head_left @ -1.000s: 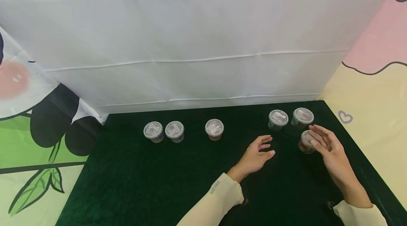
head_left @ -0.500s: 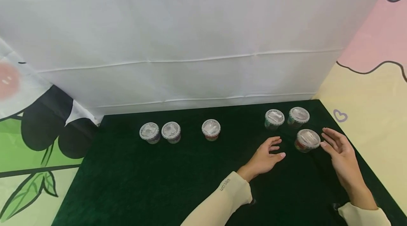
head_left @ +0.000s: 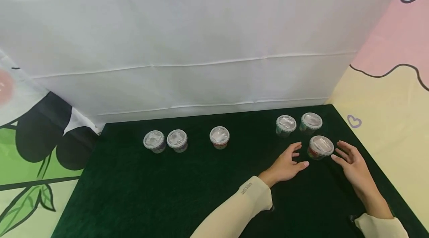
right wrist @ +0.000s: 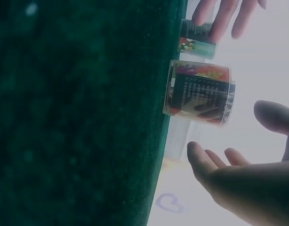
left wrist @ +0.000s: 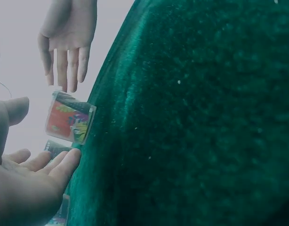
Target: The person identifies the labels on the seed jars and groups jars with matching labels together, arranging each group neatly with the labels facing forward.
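Observation:
A small lidded plastic tub with a red label [head_left: 320, 147] stands upright on the dark green cloth, between the two hands. My left hand [head_left: 285, 165] is held to its left, fingers extended and thumb apart, holding nothing. On the other side my right hand [head_left: 353, 167] is held with its fingers loosely bent, also holding nothing. In the right wrist view a gap shows between the tub [right wrist: 201, 92] and the right fingers [right wrist: 201, 162]. Orange and dark printing shows on the tub [left wrist: 69, 117] in the left wrist view.
Just behind are two tubs with greenish sides, one left [head_left: 285, 125] and one right [head_left: 311, 122]. A reddish tub [head_left: 219, 137] stands mid-table. Two darker tubs [head_left: 154, 141] [head_left: 177, 140] sit further left. A white cloth wall [head_left: 201, 44] rises behind the table.
My right hand has come off the red-labelled tub and drawn slightly to its right. My left hand has moved right, closer to that tub. The head view has turned slightly right.

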The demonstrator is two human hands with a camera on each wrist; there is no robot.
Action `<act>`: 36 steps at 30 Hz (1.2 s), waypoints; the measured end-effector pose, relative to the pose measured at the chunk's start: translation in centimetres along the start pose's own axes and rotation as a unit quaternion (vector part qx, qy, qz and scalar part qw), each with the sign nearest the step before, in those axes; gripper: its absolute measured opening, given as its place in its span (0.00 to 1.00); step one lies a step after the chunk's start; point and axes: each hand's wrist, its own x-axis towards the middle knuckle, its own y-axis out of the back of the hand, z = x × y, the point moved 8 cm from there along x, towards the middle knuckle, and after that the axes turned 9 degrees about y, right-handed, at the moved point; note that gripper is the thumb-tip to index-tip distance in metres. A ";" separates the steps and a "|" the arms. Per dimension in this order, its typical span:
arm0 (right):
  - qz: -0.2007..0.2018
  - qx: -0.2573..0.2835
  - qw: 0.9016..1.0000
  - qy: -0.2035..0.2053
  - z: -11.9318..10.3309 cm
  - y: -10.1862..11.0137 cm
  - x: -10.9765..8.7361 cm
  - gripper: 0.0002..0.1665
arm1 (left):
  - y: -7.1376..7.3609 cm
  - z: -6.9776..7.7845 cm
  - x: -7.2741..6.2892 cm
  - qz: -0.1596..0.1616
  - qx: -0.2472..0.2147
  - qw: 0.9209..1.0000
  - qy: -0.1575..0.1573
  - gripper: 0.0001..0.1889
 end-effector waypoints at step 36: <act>-0.057 -0.055 0.997 -0.018 -1.0 -2.1 1.7 0.44 | -2.5 1.0 3.0 -0.009 -0.002 1.000 0.012 0.34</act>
